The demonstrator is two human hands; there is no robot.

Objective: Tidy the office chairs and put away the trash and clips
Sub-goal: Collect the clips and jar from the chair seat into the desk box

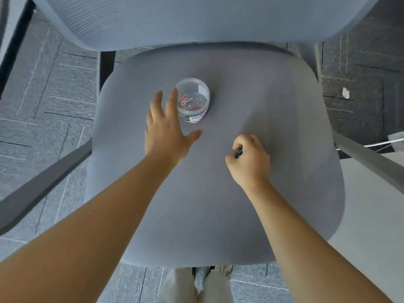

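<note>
A grey office chair seat (251, 88) fills the middle of the view. On it stands a round clear plastic tub (193, 99) holding several coloured paper clips, with no lid visible. My left hand (168, 130) is spread open just left of the tub, fingertips at its rim. My right hand (249, 160) is closed in a fist lower right on the seat, gripping small dark binder clips (239, 150) that peek out between thumb and fingers.
The chair's backrest (196, 18) rises at the top; armrests run at left (43, 182) and right (367, 156). Grey carpet tiles surround the chair, with a white scrap of paper (345, 92) on the floor at right. A white table corner (382, 204) sits lower right.
</note>
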